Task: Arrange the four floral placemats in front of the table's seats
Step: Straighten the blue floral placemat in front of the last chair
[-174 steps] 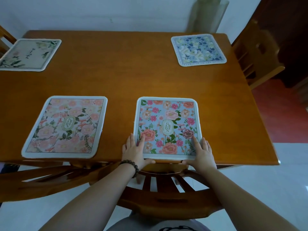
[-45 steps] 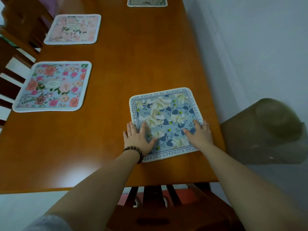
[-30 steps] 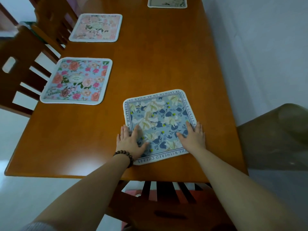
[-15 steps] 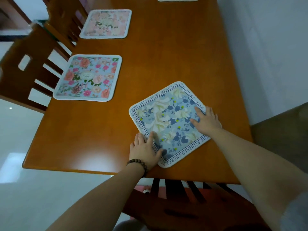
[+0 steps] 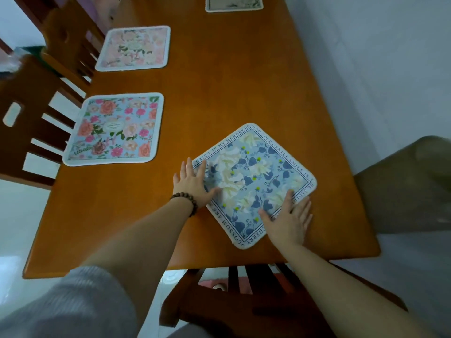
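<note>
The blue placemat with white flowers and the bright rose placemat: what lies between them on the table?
Head view: only bare table between blue placemat and rose placemat.

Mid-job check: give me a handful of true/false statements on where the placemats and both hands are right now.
1. The blue-and-white placemat lies square to the table edge. False: it is turned cornerwise, like a diamond.
2. Both hands rest flat on it. True: left hand, right hand.
3. The left wrist wears a bead bracelet. True.
4. The pink-and-blue placemat overlaps the pale pink placemat. False: bare table separates them.
5. Only three placemats show. False: a cream placemat sits at the top edge.
</note>
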`<state>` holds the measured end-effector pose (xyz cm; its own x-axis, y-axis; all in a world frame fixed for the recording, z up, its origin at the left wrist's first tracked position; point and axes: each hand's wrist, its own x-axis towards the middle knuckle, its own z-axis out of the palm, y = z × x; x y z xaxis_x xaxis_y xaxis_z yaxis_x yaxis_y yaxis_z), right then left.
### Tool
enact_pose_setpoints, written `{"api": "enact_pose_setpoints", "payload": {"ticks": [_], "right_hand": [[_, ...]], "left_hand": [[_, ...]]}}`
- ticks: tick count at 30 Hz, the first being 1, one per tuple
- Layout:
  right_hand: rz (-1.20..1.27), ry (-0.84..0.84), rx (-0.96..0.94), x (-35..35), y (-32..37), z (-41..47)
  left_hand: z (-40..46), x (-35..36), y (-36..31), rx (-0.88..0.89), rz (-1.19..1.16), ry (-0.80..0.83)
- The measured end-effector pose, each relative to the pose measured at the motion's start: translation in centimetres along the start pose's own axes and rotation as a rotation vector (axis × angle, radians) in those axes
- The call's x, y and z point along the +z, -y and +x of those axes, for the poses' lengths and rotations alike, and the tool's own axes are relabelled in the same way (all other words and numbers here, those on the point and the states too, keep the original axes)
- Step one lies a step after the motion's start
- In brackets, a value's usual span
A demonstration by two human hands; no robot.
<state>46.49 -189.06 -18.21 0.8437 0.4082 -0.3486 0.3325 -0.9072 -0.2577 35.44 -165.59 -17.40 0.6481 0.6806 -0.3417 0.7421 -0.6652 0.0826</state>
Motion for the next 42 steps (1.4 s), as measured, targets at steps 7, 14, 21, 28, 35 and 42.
{"api": "enact_pose_setpoints", "payload": {"ticks": [7, 14, 21, 28, 35, 42], "right_hand": [[-0.054, 0.06, -0.032, 1.2, -0.5, -0.3], [-0.091, 0.088, -0.118, -0.9, -2.1, 4.0], [-0.125, 0.171, -0.187, -4.0, -1.8, 11.6], [-0.176, 0.315, -0.354, -5.1, 2.5, 15.4], [-0.135, 0.118, -0.366, -4.4, 1.2, 12.6], [-0.125, 0.016, -0.269, -1.8, -0.6, 4.0]], "left_hand": [[2.4, 0.4, 0.4, -0.034, -0.047, 0.094], [0.9, -0.1, 0.0, -0.002, -0.086, -0.042], [-6.1, 1.9, 0.8, 0.182, -0.163, 0.001], [-11.5, 3.8, 1.3, 0.476, -0.036, 0.058], [-9.7, 2.6, 1.5, 0.412, 0.019, -0.072], [-3.4, 0.9, 0.5, 0.206, 0.04, -0.046]]}}
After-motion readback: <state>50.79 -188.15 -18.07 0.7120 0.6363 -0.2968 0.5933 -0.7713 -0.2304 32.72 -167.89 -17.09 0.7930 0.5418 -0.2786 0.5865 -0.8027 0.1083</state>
